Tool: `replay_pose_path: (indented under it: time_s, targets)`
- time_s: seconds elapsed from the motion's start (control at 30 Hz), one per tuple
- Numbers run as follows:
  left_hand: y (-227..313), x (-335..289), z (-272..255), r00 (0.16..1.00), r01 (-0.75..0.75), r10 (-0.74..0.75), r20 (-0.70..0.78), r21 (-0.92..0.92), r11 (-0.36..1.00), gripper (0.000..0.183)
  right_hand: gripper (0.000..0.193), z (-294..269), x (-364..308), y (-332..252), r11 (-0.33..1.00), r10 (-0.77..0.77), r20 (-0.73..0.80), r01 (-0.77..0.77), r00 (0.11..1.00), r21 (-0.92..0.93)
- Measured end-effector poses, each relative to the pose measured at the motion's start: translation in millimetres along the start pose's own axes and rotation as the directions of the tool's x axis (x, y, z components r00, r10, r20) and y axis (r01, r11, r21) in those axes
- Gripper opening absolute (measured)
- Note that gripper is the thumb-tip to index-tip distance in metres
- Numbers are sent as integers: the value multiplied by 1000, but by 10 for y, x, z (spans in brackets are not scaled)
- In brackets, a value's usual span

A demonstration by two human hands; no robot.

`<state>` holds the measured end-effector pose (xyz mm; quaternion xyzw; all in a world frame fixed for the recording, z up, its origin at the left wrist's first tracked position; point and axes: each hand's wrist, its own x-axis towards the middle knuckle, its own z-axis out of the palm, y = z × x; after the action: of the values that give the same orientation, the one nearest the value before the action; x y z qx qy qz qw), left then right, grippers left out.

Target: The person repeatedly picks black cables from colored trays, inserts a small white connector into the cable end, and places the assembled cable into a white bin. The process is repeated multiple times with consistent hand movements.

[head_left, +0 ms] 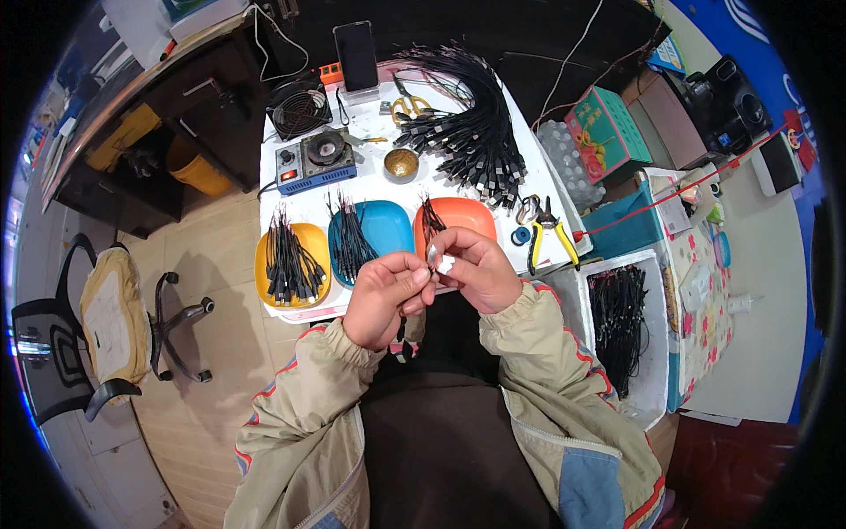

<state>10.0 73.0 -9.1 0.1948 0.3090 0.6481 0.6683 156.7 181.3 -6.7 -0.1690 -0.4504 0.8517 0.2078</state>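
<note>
My two hands meet over the front edge of the white table, fingertips almost touching. My left hand is closed in a pinch; what lies between its fingers is too small to make out. Between the thumb and fingers of my right hand is a small white piece. Just beyond them is an orange tray with a few black cables. To its left are a blue tray and a yellow tray, both holding bunches of black cables with USB plugs and thin bare wire ends.
A large bundle of USB cables lies behind the trays. Nearby are a blue heating unit, brass bowl, fan, scissors, phone and yellow-handled pliers. A white foam box of cables stands right; an office chair, left.
</note>
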Motion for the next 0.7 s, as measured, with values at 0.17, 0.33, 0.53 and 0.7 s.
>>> replay_pose_path:
  time_s: [0.17,0.33,0.53,0.7]
  targets:
    - [-28,17,-20,995,-97,91,36,385,918,18,14,-147,75,36,958,154,69,-166,986,234]
    - [-42,36,-58,986,-118,158,-59,427,897,13,15,-356,251,157,868,279,248,-354,928,349]
    - [-34,94,-111,970,-136,210,-125,442,887,11,29,-1585,1370,-496,256,-583,-425,-340,693,-905]
    - [-90,78,-113,974,-115,182,-136,396,911,11,43,-2143,1951,-727,29,-392,-593,-635,703,-772]
